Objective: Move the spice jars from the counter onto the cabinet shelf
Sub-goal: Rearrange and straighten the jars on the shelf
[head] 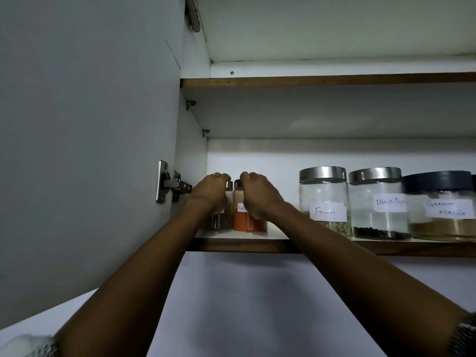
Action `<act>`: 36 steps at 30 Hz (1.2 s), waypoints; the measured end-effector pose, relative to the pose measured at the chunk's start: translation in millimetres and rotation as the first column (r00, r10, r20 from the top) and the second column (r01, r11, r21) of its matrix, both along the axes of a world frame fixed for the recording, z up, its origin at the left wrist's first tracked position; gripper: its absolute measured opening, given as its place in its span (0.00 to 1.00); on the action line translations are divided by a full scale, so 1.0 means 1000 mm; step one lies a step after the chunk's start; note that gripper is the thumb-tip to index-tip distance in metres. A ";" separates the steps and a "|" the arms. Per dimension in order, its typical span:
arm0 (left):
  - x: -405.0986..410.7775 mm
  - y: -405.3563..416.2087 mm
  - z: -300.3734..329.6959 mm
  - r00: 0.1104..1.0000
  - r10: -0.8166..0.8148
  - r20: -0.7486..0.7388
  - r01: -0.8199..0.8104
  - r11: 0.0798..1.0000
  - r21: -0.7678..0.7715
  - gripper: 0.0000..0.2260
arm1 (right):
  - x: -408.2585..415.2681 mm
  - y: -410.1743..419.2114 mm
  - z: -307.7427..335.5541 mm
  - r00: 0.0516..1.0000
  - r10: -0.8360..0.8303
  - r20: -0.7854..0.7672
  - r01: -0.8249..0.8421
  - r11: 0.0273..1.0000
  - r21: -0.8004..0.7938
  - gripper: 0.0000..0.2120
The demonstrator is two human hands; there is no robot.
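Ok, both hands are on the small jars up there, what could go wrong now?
The red jar and the jar beside it stand near the shelf edge; a nudge might tip one off. The right hand works close to the Fennel jar and may bump it. The left hand is close to the hinge.

Dim, greyish light; shelf interior (257, 161) brighter; wide-angle bending at edges; soft focus throughout.

An open grey cabinet door (85, 140) hangs at the left on a metal hinge (171, 185) — and above, an upper shelf board (327, 80) with a brown front edge spans the cabinet.
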State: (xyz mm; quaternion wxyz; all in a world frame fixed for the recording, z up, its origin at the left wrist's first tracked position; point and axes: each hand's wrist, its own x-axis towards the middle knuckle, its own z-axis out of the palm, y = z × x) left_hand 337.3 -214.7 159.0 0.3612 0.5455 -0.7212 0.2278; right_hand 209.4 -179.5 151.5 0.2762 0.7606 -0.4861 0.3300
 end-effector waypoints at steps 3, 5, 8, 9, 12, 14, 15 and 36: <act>0.003 -0.021 0.009 0.998 0.028 0.047 -0.030 0.999 0.037 0.25 | 0.006 -0.017 0.004 0.999 -0.041 -0.033 0.041 0.999 0.022 0.19; 0.006 -0.032 0.015 0.995 0.044 0.087 -0.050 0.996 0.072 0.23 | 0.010 -0.029 0.007 0.997 -0.061 -0.051 0.062 0.998 0.031 0.20; 0.009 -0.048 0.018 0.994 0.051 0.100 -0.061 0.993 0.097 0.22 | 0.014 -0.045 0.009 0.994 -0.077 -0.073 0.082 0.995 0.061 0.20; 0.009 -0.053 0.017 0.994 0.054 0.098 -0.064 0.993 0.102 0.23 | 0.014 -0.050 0.010 0.993 -0.082 -0.085 0.088 0.993 0.075 0.20; 0.011 -0.066 0.017 0.989 0.085 0.118 -0.099 0.988 0.116 0.23 | 0.016 -0.063 0.014 0.991 -0.085 -0.104 0.098 0.987 0.129 0.19; 0.010 -0.071 0.019 0.986 0.096 0.133 -0.115 0.983 0.144 0.24 | 0.016 -0.071 0.018 0.988 -0.094 -0.122 0.113 0.980 0.163 0.19; 0.009 -0.073 0.020 0.986 0.092 0.137 -0.114 0.981 0.159 0.24 | 0.015 -0.074 0.020 0.986 -0.102 -0.131 0.124 0.976 0.177 0.19; -0.002 -0.054 0.016 0.997 -0.077 -0.010 0.077 0.978 0.196 0.21 | 0.024 -0.056 0.052 0.907 -0.217 -0.361 0.223 0.974 -0.025 0.25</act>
